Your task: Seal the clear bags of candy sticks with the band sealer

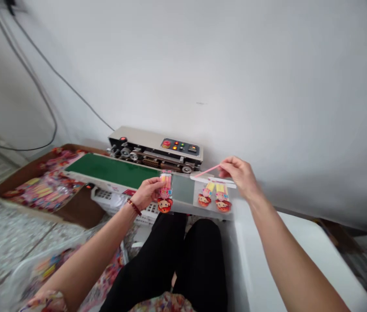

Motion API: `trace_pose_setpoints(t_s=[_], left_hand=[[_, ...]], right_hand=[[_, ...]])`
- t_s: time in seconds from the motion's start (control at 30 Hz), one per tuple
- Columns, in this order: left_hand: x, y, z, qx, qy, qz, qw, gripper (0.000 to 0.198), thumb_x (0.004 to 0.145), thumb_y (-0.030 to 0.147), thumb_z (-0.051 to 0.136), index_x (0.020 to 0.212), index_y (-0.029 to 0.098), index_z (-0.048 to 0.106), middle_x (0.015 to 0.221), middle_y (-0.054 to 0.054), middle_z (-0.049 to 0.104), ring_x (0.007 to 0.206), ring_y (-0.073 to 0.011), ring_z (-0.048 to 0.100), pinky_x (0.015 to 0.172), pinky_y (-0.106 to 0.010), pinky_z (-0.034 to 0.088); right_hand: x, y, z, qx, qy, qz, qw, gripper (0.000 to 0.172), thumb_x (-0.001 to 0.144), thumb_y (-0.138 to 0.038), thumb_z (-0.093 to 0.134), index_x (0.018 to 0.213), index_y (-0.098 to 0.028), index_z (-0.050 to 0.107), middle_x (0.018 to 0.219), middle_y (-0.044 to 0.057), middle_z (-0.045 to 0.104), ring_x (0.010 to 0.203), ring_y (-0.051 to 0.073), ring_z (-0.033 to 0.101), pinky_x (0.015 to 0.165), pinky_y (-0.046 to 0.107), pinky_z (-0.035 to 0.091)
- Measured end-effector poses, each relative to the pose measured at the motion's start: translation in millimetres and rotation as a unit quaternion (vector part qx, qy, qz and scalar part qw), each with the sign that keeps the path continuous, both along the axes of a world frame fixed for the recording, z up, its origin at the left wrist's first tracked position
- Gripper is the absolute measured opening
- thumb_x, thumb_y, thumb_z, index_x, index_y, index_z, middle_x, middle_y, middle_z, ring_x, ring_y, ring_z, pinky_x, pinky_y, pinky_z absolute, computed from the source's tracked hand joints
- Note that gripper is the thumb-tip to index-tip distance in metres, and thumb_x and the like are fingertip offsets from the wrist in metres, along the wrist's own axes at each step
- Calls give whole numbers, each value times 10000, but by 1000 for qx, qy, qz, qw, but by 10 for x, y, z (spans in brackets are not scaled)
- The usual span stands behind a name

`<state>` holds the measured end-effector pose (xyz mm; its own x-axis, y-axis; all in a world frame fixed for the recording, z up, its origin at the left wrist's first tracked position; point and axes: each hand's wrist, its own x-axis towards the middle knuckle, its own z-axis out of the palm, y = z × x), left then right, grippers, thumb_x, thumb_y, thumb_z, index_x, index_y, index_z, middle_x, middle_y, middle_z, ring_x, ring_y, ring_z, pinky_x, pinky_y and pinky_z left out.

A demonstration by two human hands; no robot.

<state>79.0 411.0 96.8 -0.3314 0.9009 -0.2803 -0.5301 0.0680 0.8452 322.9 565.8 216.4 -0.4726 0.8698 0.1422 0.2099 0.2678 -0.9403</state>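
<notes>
My left hand point(148, 193) pinches the edge of a small clear packet point(165, 193) with pink and yellow sticks inside and a red-haired cartoon face at its lower end. The packet is upright at the front edge of the conveyor. Between the fingertips of my right hand point(237, 172) is a thin pink stick point(207, 170), pointing left. Just below that hand, two similar packets, a left one point(204, 198) and a right one point(223, 200), lie side by side on the pale end of the conveyor.
Behind the green conveyor belt point(108, 170) stands a sealing machine point(144, 138) with lit buttons. A cardboard box point(82, 206) of packets sits at the left. A plastic-lined container point(21, 273) with more packets is lower left. A white table point(287, 260) adjoins at right.
</notes>
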Motion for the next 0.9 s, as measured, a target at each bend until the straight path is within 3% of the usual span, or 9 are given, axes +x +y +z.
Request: trace_pose_setpoints(t_s=[0.1,0.23,0.33,0.47,0.57,0.63,0.7,0.8,0.9], left_hand=[[-562,-457,-76,-18,21,117,993,371,521,262,922,765,105,691,717,-46,691,596,-138,646,583,-243,559],[-1240,-1220,-79,-43,69,259,962,283,604,210,860,810,101,699,770,-48,703,623,-131,646,579,-228,564],[-1537,-1689,-68,-73,79,338,935,211,641,165,807,795,111,672,755,-34,685,605,-131,635,555,-238,568],[-1689,-2027,-92,-78,94,406,906,254,627,174,815,804,127,640,756,-19,677,595,-119,625,526,-209,539],[-1660,-2100,-123,-75,100,419,899,354,554,235,877,777,136,621,747,-9,674,597,-114,621,535,-203,534],[-1571,-2072,-149,-82,105,405,905,426,495,291,915,765,135,624,721,-3,664,581,-111,608,533,-206,528],[-1430,-1974,-183,-89,111,367,919,469,474,354,933,757,134,633,679,7,642,548,-101,582,515,-200,503],[-1159,-1704,-223,-92,106,277,951,474,508,425,930,748,136,642,657,2,637,540,-105,579,523,-208,486],[-886,-1359,-216,-66,87,195,975,453,550,447,916,771,133,676,720,-27,685,595,-125,613,598,-233,513]], right_hand=[[-116,-230,-389,-65,-56,85,993,195,737,-395,648,753,-215,574,623,-8,637,515,133,590,501,235,462],[-483,-736,-1037,-100,-154,231,956,92,788,-313,577,777,-222,564,751,14,724,571,152,666,566,247,480],[-959,-1145,-1377,-52,-202,291,934,41,793,-234,549,755,-227,563,697,-12,713,580,153,671,583,239,455],[-1793,-1553,-1648,4,-171,306,936,61,858,-213,545,829,-234,595,730,-7,727,732,178,706,685,255,475],[-2233,-1698,-1835,-3,-188,298,936,195,874,-218,582,1066,-226,612,979,47,762,939,225,711,844,314,492],[-2292,-1713,-1950,-8,-211,302,930,294,871,-205,585,1165,-216,596,1017,69,758,976,247,705,885,348,490],[-2187,-1672,-2022,-30,-197,306,931,283,896,-236,560,1174,-213,602,994,75,754,911,239,715,864,354,508],[-1937,-1557,-1967,-91,-117,291,945,299,913,-376,574,1158,-210,612,1113,102,719,908,220,710,838,342,534],[-1807,-1442,-1738,-126,-32,271,954,446,863,-466,651,1228,-219,582,1260,113,657,1032,221,674,866,340,539]])
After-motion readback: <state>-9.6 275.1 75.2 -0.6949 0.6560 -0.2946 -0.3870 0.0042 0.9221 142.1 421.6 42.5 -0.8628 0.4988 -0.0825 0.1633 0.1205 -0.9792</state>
